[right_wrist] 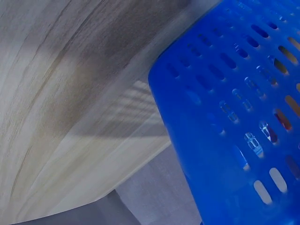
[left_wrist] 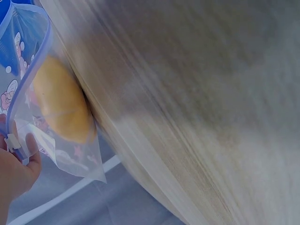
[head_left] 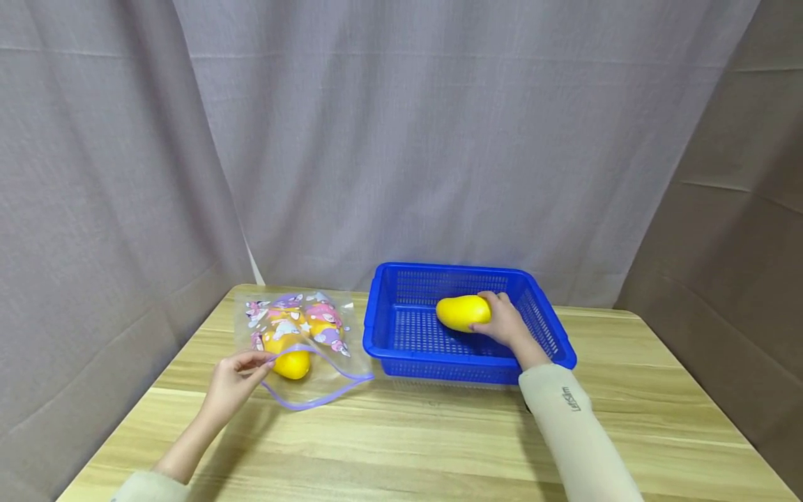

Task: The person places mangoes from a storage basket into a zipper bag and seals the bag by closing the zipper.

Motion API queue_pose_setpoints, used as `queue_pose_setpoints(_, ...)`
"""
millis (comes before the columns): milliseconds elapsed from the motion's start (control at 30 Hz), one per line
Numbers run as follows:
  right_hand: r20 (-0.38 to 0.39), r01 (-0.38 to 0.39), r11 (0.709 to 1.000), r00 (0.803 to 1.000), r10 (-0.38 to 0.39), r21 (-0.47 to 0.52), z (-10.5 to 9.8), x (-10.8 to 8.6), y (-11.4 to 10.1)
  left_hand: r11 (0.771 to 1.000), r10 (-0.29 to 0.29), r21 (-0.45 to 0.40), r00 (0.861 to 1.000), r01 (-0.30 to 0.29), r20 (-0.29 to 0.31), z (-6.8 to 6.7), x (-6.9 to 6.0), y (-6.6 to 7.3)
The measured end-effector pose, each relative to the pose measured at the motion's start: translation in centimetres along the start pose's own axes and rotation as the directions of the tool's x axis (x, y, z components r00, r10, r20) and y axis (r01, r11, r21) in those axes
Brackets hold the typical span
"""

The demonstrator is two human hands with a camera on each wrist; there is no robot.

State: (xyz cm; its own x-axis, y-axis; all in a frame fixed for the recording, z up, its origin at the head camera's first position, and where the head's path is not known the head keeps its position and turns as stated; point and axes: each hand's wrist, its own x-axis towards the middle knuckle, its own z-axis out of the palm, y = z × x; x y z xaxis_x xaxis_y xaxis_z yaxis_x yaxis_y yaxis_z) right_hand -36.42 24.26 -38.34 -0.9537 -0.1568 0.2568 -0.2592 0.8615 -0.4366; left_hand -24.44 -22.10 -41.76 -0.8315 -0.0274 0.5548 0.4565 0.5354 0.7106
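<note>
My left hand (head_left: 232,380) pinches the purple-edged mouth of a clear zip bag (head_left: 321,400), printed with pink and purple cartoons. The bag's mouth gapes toward me. Inside lie several yellow-orange mangoes, one mango (head_left: 292,364) close to the opening. In the left wrist view, thumb and fingers hold the bag's edge beside a white slider (left_wrist: 13,141), with a mango (left_wrist: 63,101) showing through the plastic. My right hand (head_left: 504,322) grips a yellow mango (head_left: 461,313) within the blue basket (head_left: 439,358). In the right wrist view, the basket's slotted wall (right_wrist: 183,122) hides that hand.
The basket stands right of the bag, near the back of the wooden table (head_left: 389,446). A grey curtain (head_left: 426,153) hangs behind the table, and fabric also closes in the left and right sides.
</note>
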Motion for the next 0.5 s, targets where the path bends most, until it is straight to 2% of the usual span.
queue_pose_setpoints(133,-0.024,0.033,0.999,0.999,-0.033,-0.003,-0.19,-0.30,-0.05,1.000,-0.005,0.002,1.000,0.005,0.009,-0.01,0.00,0.14)
queue_pose_setpoints(333,-0.003,0.075,0.996,0.997,-0.075,-0.039,-0.50,-0.08,-0.43,1.000,-0.015,-0.009,1.000,0.015,-0.002,-0.12,0.08,0.29)
queue_pose_setpoints(500,-0.003,0.066,0.997,0.998,-0.067,-0.038,-0.90,-0.08,-0.96,1.000,-0.020,-0.003,1.000,0.020,-0.002,-0.03,0.13,0.17)
